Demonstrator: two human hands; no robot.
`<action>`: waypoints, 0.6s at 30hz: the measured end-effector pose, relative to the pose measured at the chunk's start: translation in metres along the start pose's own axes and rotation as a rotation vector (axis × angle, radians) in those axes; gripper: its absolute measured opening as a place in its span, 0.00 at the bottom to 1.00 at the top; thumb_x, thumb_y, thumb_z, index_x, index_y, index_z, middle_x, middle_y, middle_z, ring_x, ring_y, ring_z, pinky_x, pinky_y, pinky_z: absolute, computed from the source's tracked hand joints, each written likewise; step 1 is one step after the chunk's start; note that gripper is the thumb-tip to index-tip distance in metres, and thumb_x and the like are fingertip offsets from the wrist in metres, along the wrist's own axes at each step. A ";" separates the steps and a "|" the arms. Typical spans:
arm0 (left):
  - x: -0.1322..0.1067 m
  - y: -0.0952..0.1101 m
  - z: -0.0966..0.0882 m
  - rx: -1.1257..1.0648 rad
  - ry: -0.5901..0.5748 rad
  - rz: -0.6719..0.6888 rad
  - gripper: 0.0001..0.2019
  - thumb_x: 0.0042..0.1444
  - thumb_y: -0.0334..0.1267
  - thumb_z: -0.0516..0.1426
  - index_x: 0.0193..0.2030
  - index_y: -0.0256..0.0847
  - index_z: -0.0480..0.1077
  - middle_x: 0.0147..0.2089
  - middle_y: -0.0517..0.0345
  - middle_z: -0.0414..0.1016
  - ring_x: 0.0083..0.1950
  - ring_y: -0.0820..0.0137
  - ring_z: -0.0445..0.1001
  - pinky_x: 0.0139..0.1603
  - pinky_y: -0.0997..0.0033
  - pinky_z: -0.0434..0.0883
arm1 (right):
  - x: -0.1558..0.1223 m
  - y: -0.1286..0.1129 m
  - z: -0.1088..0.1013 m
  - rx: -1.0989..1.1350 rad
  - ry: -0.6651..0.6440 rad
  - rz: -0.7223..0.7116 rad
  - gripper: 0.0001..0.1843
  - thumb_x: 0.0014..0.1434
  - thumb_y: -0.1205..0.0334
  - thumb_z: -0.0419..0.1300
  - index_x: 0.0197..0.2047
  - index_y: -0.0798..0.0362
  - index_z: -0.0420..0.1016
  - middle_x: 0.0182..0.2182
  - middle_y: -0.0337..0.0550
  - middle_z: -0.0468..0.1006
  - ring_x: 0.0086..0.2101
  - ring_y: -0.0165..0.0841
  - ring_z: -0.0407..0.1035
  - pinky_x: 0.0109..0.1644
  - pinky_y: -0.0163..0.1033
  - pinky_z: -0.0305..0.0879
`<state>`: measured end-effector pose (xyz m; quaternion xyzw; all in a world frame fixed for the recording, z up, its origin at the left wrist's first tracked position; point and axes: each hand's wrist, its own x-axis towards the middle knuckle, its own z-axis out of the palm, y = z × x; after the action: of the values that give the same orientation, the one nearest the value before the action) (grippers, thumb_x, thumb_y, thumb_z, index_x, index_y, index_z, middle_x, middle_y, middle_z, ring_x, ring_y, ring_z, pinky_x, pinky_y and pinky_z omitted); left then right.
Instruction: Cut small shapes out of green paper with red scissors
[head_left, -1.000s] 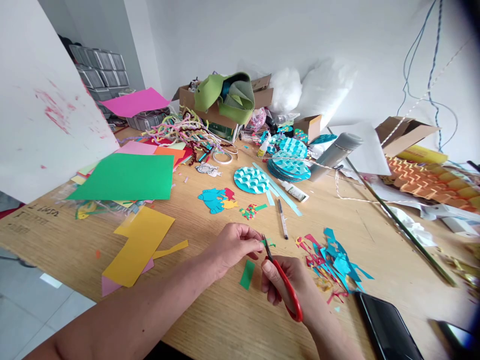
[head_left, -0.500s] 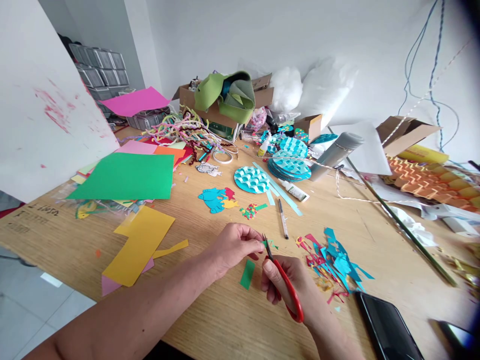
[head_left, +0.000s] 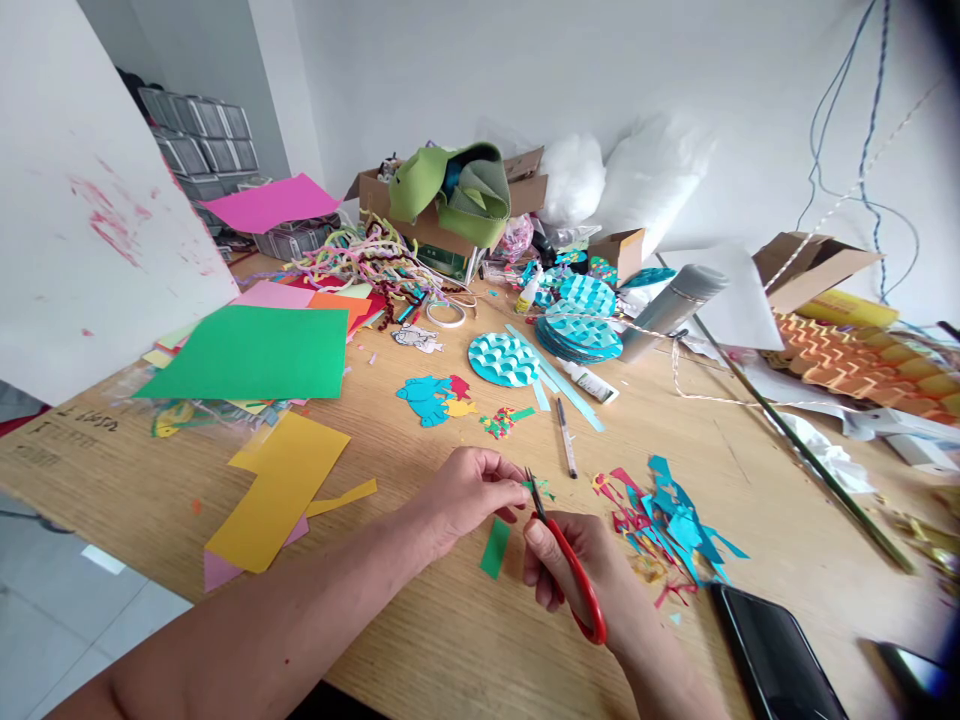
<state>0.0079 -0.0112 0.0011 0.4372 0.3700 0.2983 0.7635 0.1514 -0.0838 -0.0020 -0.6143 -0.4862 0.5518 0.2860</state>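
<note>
My right hand is closed round the red handles of a pair of scissors, whose dark blades point up and away from me. Beside the blade tips, my left hand pinches a tiny piece of green paper, mostly hidden by the fingertips. Small green snippets lie just past the blades. Between my hands a green paper rectangle rests on the table. Blue paper fish, with red and yellow ones, lie farther off near a little heap of colourful bits.
Blue, red and yellow offcuts lie to the right, beside a black phone. A pen and a turquoise patterned disc are ahead. Yellow paper and a green sheet lie left. A stick slants across the right side.
Both hands and the scissors stay almost in place. Only a very slight shift shows at the scissors and fingertips.
</note>
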 end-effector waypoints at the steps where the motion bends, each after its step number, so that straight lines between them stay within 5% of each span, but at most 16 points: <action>1: 0.000 0.000 0.000 -0.001 0.009 0.004 0.08 0.38 0.35 0.62 0.25 0.34 0.70 0.31 0.54 0.73 0.32 0.72 0.70 0.35 0.68 0.69 | 0.000 0.000 0.000 -0.003 0.002 0.000 0.28 0.50 0.37 0.61 0.20 0.57 0.67 0.15 0.38 0.70 0.15 0.25 0.65 0.17 0.28 0.59; 18: 0.000 0.001 -0.001 0.000 0.023 0.010 0.07 0.38 0.35 0.61 0.24 0.34 0.70 0.32 0.53 0.73 0.31 0.72 0.70 0.34 0.70 0.68 | 0.000 0.001 -0.001 -0.051 0.010 0.015 0.29 0.50 0.36 0.60 0.20 0.56 0.66 0.15 0.38 0.70 0.15 0.26 0.65 0.17 0.28 0.59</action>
<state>0.0074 -0.0100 0.0018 0.4355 0.3763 0.3073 0.7578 0.1524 -0.0839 -0.0028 -0.6279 -0.4938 0.5383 0.2686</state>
